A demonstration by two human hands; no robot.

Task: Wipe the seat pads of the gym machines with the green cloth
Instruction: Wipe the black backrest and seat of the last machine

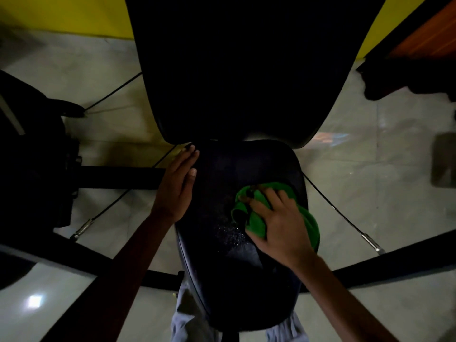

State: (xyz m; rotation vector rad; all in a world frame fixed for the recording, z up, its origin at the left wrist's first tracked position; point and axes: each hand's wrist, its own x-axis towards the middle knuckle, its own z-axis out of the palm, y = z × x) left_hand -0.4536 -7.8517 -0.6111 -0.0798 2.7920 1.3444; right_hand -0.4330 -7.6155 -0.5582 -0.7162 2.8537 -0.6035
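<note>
A black padded seat pad (229,272) of a gym machine fills the lower middle, with a tall black back pad (246,70) rising behind it. Small wet droplets glisten near the seat's middle. My right hand (278,223) presses a bunched green cloth (256,213) onto the right side of the seat, fingers curled over it. My left hand (177,183) rests flat with straight fingers along the seat's left edge, holding nothing.
Black frame bars (118,177) run out left and right beneath the seat. Thin steel cables (338,213) with metal ends cross the pale tiled floor (370,169). A yellow wall (61,13) stands behind. My grey trouser legs (187,314) show under the seat.
</note>
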